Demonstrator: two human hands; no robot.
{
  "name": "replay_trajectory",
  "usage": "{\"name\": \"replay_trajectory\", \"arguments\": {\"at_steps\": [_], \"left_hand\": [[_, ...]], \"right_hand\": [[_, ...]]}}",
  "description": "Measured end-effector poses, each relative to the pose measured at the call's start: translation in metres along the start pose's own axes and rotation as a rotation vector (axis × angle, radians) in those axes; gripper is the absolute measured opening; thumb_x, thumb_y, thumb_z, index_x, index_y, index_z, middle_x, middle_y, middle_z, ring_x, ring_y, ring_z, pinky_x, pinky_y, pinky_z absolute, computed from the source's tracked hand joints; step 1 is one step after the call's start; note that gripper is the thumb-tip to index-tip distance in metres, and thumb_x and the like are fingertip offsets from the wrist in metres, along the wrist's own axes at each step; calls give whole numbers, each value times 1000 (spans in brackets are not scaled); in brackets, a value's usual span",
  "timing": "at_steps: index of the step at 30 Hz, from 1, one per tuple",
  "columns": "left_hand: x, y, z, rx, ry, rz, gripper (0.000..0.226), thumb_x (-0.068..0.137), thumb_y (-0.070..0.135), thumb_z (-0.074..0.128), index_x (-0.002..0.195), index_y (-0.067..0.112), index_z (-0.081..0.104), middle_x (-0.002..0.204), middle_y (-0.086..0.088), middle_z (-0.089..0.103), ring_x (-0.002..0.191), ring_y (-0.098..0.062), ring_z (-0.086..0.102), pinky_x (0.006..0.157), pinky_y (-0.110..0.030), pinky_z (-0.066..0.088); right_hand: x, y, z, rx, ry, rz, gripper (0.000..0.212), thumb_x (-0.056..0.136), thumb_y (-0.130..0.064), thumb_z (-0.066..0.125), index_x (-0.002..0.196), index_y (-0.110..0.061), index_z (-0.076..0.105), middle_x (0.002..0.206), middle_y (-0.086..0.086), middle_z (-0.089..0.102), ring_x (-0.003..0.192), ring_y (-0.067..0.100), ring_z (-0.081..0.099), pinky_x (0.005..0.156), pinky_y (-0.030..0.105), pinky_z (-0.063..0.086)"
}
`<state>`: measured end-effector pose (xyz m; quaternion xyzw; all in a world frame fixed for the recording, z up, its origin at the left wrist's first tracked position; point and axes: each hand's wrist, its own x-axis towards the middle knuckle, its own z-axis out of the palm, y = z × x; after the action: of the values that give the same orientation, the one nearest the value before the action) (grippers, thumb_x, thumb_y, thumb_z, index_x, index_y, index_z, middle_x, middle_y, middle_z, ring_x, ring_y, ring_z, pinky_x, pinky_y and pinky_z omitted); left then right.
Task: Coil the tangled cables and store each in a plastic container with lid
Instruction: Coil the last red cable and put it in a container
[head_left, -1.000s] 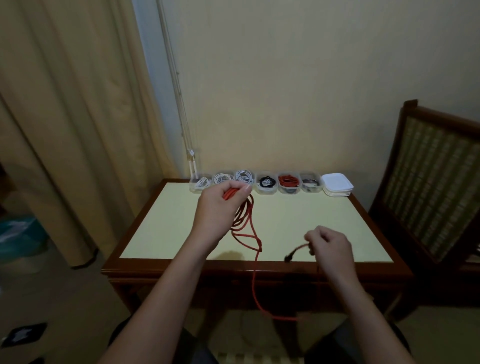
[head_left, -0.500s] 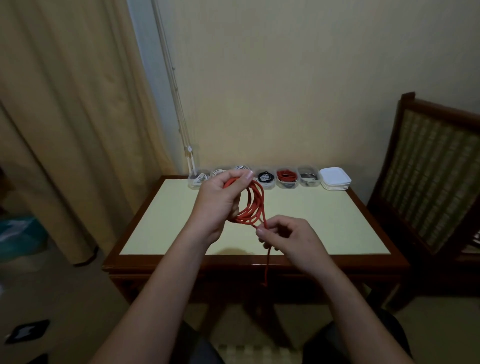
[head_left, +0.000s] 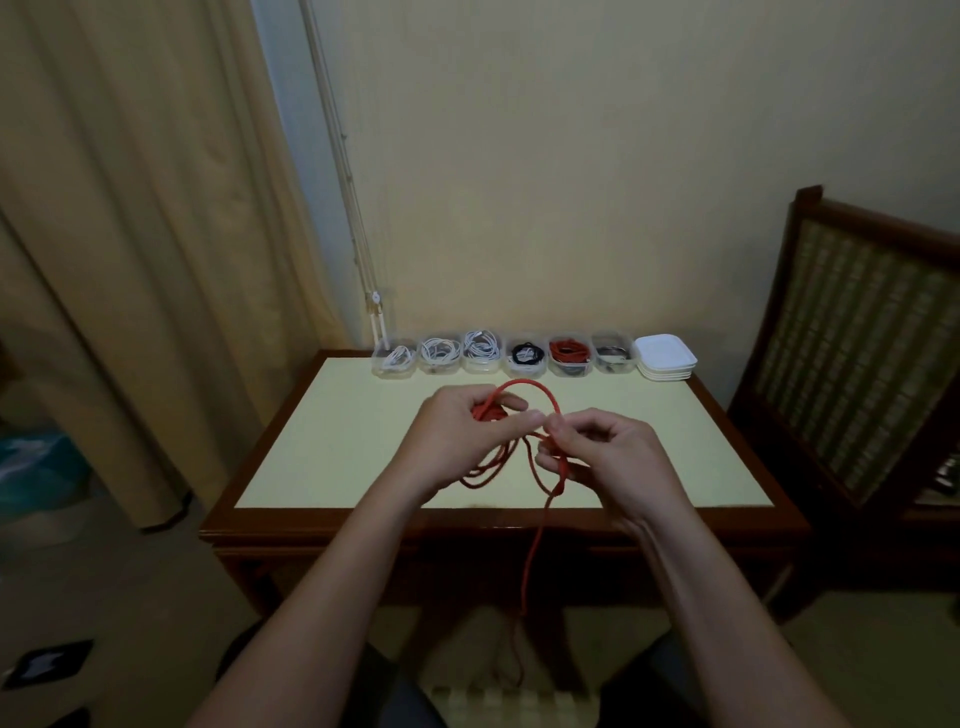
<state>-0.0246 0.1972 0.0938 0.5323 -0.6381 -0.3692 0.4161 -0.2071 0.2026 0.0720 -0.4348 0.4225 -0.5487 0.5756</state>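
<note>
Over the middle of the table, my left hand (head_left: 457, 441) grips a bundle of loops of a red cable (head_left: 530, 384). One loop arcs above both hands. My right hand (head_left: 608, 457) pinches the cable close beside the left hand's fingertips. The cable's loose tail hangs down past the table's front edge toward my lap. Along the table's far edge stands a row of several clear plastic containers (head_left: 618, 353), each holding a coiled cable: white ones on the left, then a black one and a red one. A stack of white lids (head_left: 666, 356) sits at the row's right end.
The wooden table (head_left: 322, 441) has a pale yellow top. A wooden chair (head_left: 852, 374) with a woven back stands close on the right. A curtain (head_left: 130, 260) hangs at the left, and a wall rises behind the table.
My right hand rose to the left hand's fingertips, laying a new loop over the top. The held coil now hangs looser over the table, with the tail trailing below the edge.
</note>
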Motion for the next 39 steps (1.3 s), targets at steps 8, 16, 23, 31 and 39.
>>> {"name": "replay_trajectory", "arguments": {"at_steps": [8,16,23,31,39], "left_hand": [[0,-9,13,-100,-203,-21,19,87,28,77,94,10,78,92,1,78,88,-3,68,82,-17,48],[-1,-9,5,171,-347,17,13,90,34,75,90,21,79,83,4,75,75,-4,61,76,-30,48],[3,-4,-16,336,-346,3,45,94,54,59,69,19,71,56,3,40,51,-8,34,57,-31,27],[9,10,-18,237,-276,38,51,96,50,60,73,5,65,64,-9,43,56,-17,33,57,-31,25],[9,15,-21,224,-265,44,49,95,52,61,64,15,63,63,-9,44,57,-17,33,58,-33,25]], "right_hand": [[4,1,-3,-78,70,12,19,82,-19,80,86,-1,77,77,17,73,66,19,65,68,29,54],[12,-8,-9,13,106,96,27,92,-31,72,89,-5,70,62,-1,59,51,9,53,53,24,51],[14,-23,-36,-360,-162,-88,38,81,-41,77,74,-7,61,56,-2,35,49,12,30,49,24,29],[17,-19,-35,-467,153,-342,34,95,-30,70,68,-16,54,53,-3,47,54,11,50,61,22,42],[14,-13,-21,90,33,10,57,89,-70,44,56,-23,35,50,-4,19,42,12,20,42,26,28]]}}
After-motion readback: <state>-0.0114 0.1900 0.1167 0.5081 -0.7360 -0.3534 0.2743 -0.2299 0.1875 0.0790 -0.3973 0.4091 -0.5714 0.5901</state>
